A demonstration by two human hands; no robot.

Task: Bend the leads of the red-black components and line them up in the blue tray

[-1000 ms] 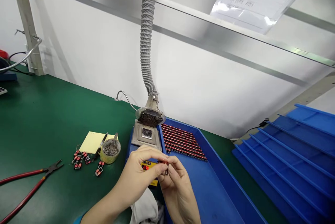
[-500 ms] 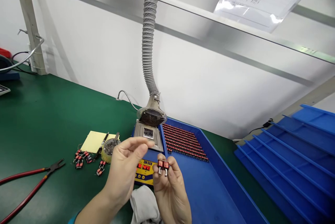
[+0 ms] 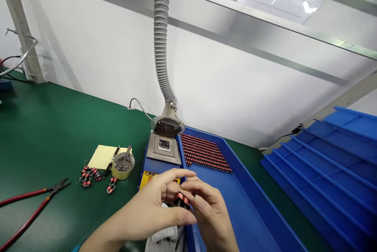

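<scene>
A small black coil with two copper-red windings (image 3: 182, 199) sits between my two hands, over the left wall of the blue tray. My right hand (image 3: 210, 209) has its fingers closed on the coil's right side. My left hand (image 3: 159, 201) curls round it from the left, thumb below and index finger above, with the fingertips meeting those of the right hand. Fingers cover the coil's ends and leads. Behind the hands is a blue-and-yellow solder pot (image 3: 164, 146), its display partly covered. Rows of similar coils (image 3: 204, 152) fill the far end of the blue tray (image 3: 235, 209).
Left on the green table lie red-handled pliers (image 3: 54, 189), loose coils (image 3: 88, 175), a yellow notepad (image 3: 101, 157) with a pen, and a round tub of grey bits (image 3: 123, 165). An extraction hose (image 3: 161, 40) hangs over the pot. Stacked blue trays (image 3: 324, 165) stand right.
My left hand has come right and down onto the coil, which both hands now surround. The coil has turned and is more covered. The view has shifted slightly.
</scene>
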